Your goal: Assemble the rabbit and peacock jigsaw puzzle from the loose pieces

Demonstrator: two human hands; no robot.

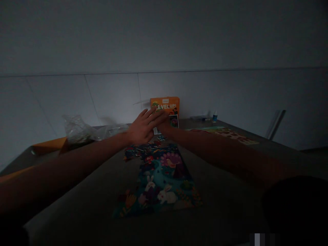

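Note:
My left hand is raised over the far part of the table, its fingers stretched out and open, with nothing seen in it. It overlaps my right hand, whose fingers are mostly hidden and dim, so I cannot tell how they are held. Below them lies a partly assembled jigsaw puzzle with white rabbits, a bird and a teal path. Loose puzzle pieces are heaped at its far left edge. Just behind my hands stands an orange box reading "LEVEL UP!", with a small picture card against its front.
A clear plastic bag sits at the left by an orange box part. To the right lies another colourful puzzle or picture sheet. A small blue bottle stands near the back edge, before a pale wall. The light is dim.

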